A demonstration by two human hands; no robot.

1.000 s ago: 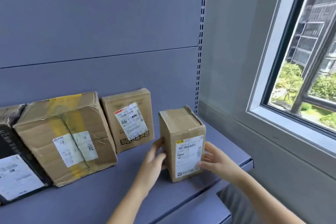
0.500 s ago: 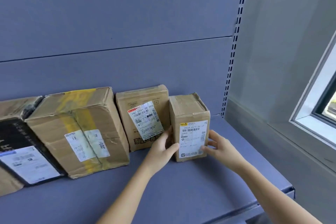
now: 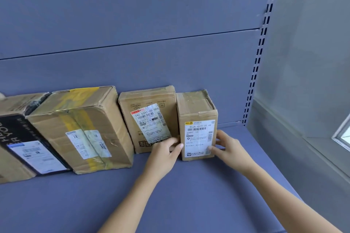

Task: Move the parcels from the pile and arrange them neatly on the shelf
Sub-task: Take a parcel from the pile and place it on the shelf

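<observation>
A small upright cardboard parcel (image 3: 197, 111) with a white label stands on the blue-grey shelf (image 3: 170, 195), at the right end of a row against the back panel. My left hand (image 3: 162, 155) holds its left side, thumb on the front. My right hand (image 3: 229, 149) holds its right side, fingers on the front edge. Directly left of it stands a flat parcel (image 3: 145, 104) with a slanted label, then a large dented box with yellow tape (image 3: 79, 119), then a black-faced parcel (image 3: 19, 138) at the far left.
The shelf's back panel (image 3: 132, 24) rises behind the row. A slotted upright (image 3: 259, 62) marks the shelf's right end, with a grey wall (image 3: 312, 62) beyond and a window corner (image 3: 342, 136) at far right. Bare shelf lies right of the small parcel.
Both hands have pushed the small parcel back and to the left, from near the shelf's front edge to beside the flat parcel. The view has swung left.
</observation>
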